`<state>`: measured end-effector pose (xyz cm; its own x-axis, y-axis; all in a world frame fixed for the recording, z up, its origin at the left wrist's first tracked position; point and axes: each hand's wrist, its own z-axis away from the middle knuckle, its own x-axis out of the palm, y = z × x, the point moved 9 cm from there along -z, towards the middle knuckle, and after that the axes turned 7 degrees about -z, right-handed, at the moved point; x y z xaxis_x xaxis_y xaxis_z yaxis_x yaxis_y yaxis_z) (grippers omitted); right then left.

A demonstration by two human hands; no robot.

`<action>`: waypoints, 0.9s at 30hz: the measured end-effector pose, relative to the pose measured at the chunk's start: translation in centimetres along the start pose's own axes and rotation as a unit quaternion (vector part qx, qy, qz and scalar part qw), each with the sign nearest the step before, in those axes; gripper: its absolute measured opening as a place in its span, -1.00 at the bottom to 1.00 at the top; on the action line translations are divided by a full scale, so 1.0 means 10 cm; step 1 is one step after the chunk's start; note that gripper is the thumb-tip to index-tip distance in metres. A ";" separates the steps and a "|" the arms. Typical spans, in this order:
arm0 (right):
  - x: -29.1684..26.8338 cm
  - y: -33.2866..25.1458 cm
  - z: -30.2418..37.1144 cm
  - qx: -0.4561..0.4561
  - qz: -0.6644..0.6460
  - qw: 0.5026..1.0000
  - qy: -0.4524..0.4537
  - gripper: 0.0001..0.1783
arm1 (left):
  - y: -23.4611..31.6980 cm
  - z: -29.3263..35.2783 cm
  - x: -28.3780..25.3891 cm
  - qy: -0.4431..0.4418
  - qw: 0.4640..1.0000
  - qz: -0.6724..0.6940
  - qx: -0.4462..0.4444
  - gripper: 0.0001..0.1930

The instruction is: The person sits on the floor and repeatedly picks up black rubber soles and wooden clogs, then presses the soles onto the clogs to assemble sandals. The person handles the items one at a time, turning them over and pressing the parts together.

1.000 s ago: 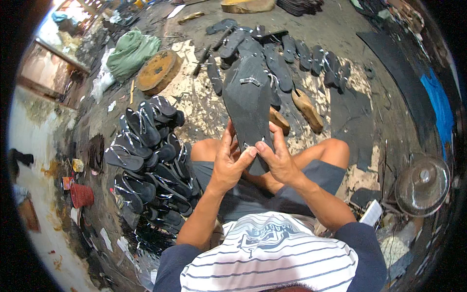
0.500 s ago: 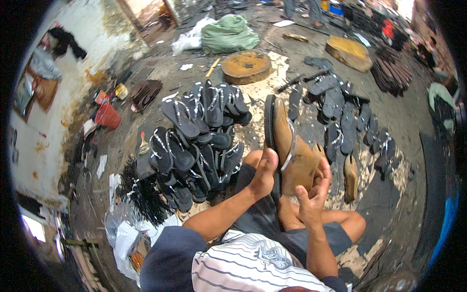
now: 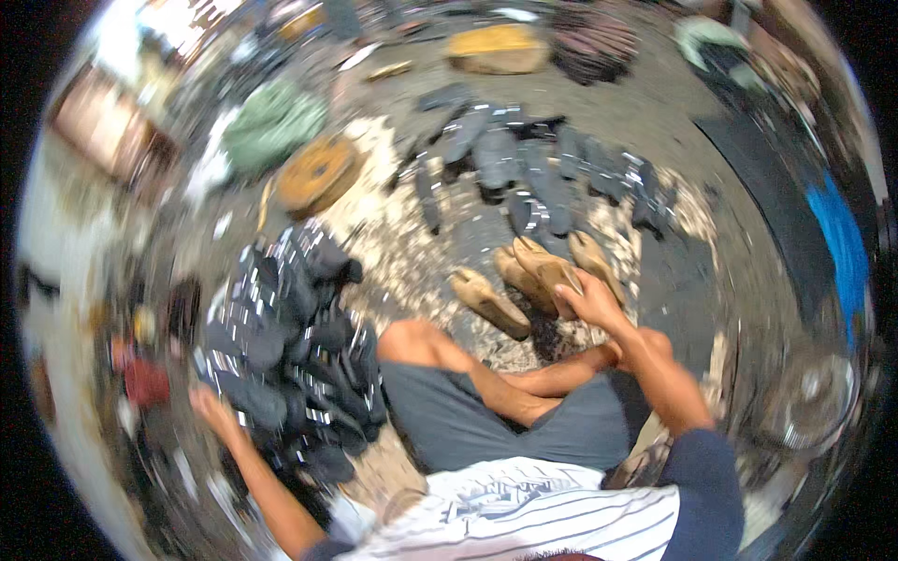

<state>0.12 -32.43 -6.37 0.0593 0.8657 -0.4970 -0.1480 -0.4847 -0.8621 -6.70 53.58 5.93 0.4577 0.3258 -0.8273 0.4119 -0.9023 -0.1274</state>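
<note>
My right hand point(image 3: 595, 301) is closed around the heel end of a tan wooden shoe last point(image 3: 546, 265), held over the floor in front of my crossed legs. More lasts lie close by: one to its left point(image 3: 489, 304), one partly hidden behind it, and one to its right point(image 3: 596, 259). Out to the left, my left hand point(image 3: 214, 413) is at the edge of a heap of black sandals point(image 3: 299, 351) with shiny straps. Motion smears its fingers, and whether it touches the nearest sandal is unclear.
Several dark sandals and soles point(image 3: 524, 154) are spread beyond the lasts. A round wooden block point(image 3: 318, 176) and a green sack point(image 3: 276, 123) stand at the far left; another block point(image 3: 498, 49) is at the back. A red basket point(image 3: 146, 381) sits left, a blue strip point(image 3: 835, 243) right.
The view has swung right. My left hand has moved from the sandal on the last to the heap at left. My right hand has moved forward, now gripping a bare last among others.
</note>
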 end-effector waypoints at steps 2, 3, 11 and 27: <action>-0.34 0.74 -0.04 0.101 0.079 0.991 0.037 -0.31 | 0.68 0.27 0.21 -0.075 0.871 0.430 -0.224 -0.31; -0.43 0.84 -0.04 0.112 0.100 0.987 0.051 -0.35 | 1.15 0.28 -0.04 -0.160 0.870 0.428 -0.187 -0.28; -0.41 1.15 -1.05 0.058 0.136 0.984 0.102 -0.43 | 1.38 -0.02 -0.59 0.006 0.961 0.262 -0.088 -0.43; -0.25 0.28 -0.77 -0.066 -0.133 0.931 0.333 -0.59 | 5.09 0.39 -1.28 -0.238 0.762 0.586 0.141 -0.63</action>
<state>7.14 -36.90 -8.35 0.6816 0.7097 -0.1781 0.0788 -0.3131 -0.9464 5.35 2.39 7.88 0.0161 -0.8284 -0.5600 -0.2756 -0.5420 0.7939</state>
